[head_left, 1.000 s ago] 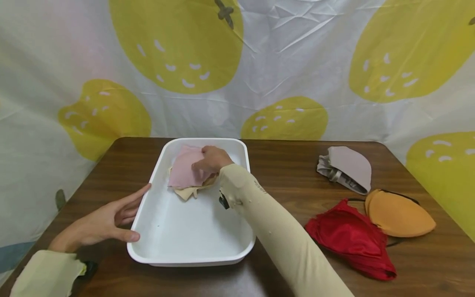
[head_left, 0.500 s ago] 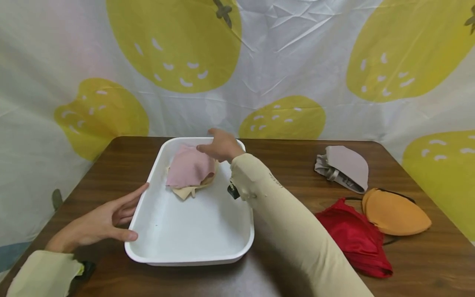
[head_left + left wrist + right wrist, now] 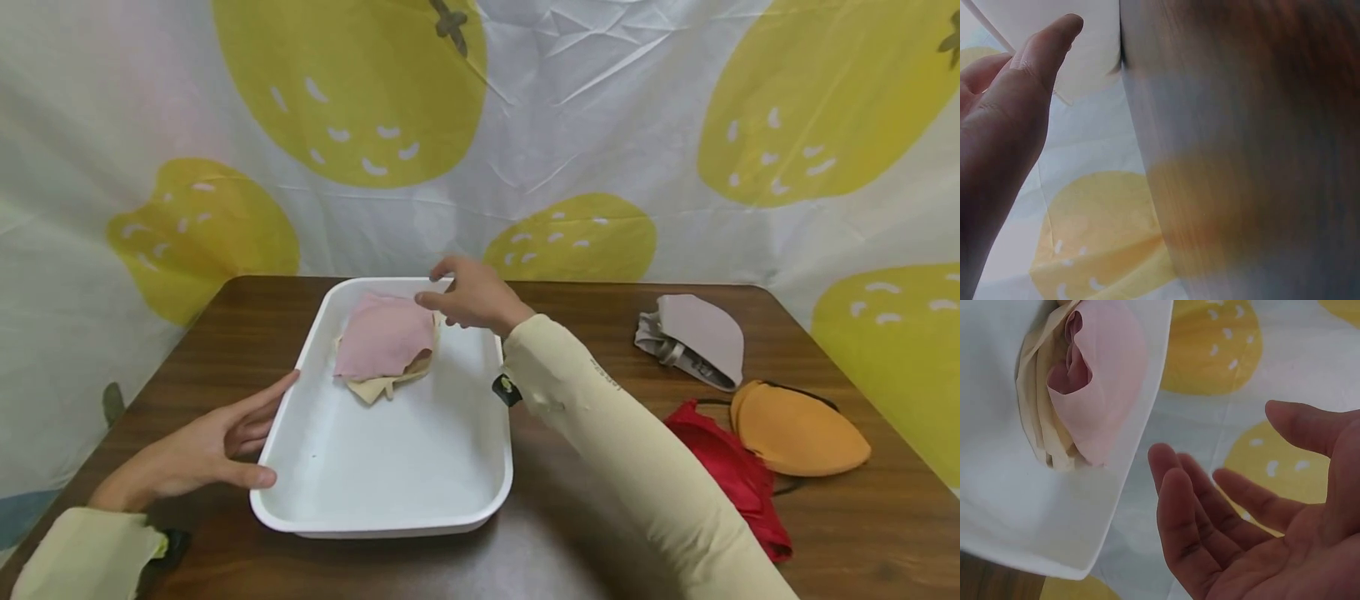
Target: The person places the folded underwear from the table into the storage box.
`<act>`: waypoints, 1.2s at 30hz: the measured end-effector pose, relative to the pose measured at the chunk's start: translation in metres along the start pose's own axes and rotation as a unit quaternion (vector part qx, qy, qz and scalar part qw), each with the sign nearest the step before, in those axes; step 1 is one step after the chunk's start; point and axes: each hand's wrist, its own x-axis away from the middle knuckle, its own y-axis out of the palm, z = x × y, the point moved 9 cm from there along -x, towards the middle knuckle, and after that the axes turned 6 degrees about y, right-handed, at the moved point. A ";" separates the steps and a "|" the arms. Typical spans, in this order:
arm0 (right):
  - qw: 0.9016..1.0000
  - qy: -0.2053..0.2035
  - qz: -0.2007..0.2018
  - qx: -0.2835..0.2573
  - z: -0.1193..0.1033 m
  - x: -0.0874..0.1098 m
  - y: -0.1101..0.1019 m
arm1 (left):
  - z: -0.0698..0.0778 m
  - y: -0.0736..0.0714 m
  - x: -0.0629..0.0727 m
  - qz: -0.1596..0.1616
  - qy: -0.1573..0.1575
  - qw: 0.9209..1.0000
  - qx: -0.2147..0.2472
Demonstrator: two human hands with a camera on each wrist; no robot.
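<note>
A white plastic tray (image 3: 390, 467) stands on the table with a folded pink bra (image 3: 386, 333) at its far end. Underneath the pink one, a beige bra (image 3: 369, 390) sticks out at the near edge. My left hand (image 3: 195, 450) steadies the tray's left side, fingers along the outer wall and thumb at the near corner. Over the far right rim hovers my right hand (image 3: 480, 296), holding nothing, its fingers loosely bent and spread. In the right wrist view the right hand (image 3: 1254, 531) is apart from the pink bra (image 3: 1113, 375).
To the right on the brown wooden table (image 3: 592, 367) lie a folded mauve-grey bra (image 3: 701, 337), an orange bra (image 3: 798, 429) with black straps and a red bra (image 3: 731, 467). My right sleeve partly covers the red one. A lemon-print curtain (image 3: 585, 108) hangs behind the table.
My right hand has left the pink bra and moved up and right to the tray's far right rim. The pink bra stays on the beige one. My left hand keeps its place.
</note>
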 end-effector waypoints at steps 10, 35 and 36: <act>0.998 -0.045 -0.009 0.040 0.010 0.027 -0.017 | -0.001 0.000 0.001 0.005 -0.004 1.000 0.004; 0.992 -0.122 0.008 0.043 0.068 0.085 -0.025 | 0.000 0.002 0.000 -0.006 0.009 1.000 0.020; 0.991 -0.122 0.008 0.046 0.069 0.086 -0.025 | 0.000 0.002 0.000 -0.007 0.010 1.000 0.022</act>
